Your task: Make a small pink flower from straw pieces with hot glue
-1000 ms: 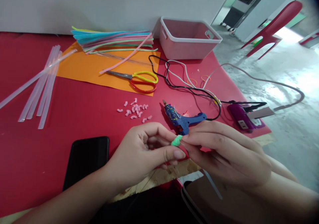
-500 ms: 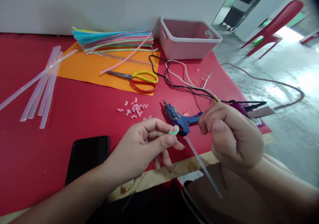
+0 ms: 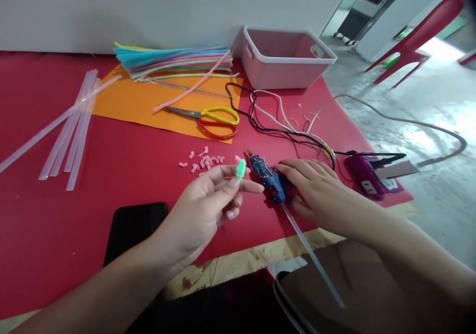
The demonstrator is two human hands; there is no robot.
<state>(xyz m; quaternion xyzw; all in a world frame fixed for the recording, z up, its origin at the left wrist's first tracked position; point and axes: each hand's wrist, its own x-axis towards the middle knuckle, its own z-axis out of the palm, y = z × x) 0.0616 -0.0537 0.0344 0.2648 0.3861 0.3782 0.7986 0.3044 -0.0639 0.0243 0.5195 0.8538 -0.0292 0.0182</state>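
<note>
Between thumb and fingertips, my left hand (image 3: 208,200) pinches a small green piece (image 3: 241,169) with a bit of pink at its top. My right hand (image 3: 316,190) lies palm down over the handle of a blue glue gun (image 3: 267,177), fingers stretched out. The gun's nozzle points up and left, and a clear glue stick (image 3: 312,254) sticks out of its back end past the table edge. Several small pink curled pieces (image 3: 206,162) lie on the red table just beyond my left hand.
Red-and-yellow scissors (image 3: 217,121) and fuzzy stems (image 3: 174,61) rest on orange paper (image 3: 141,111). A pink basket (image 3: 282,71) stands behind looped cables (image 3: 275,128). Glue sticks (image 3: 67,131) and a phone (image 3: 136,225) lie left; a purple power strip (image 3: 366,175) is right.
My right hand has come down and left from a closed, raised pose and now lies spread over the glue gun's handle. My left hand has tilted the green piece upright and shifted slightly up and left.
</note>
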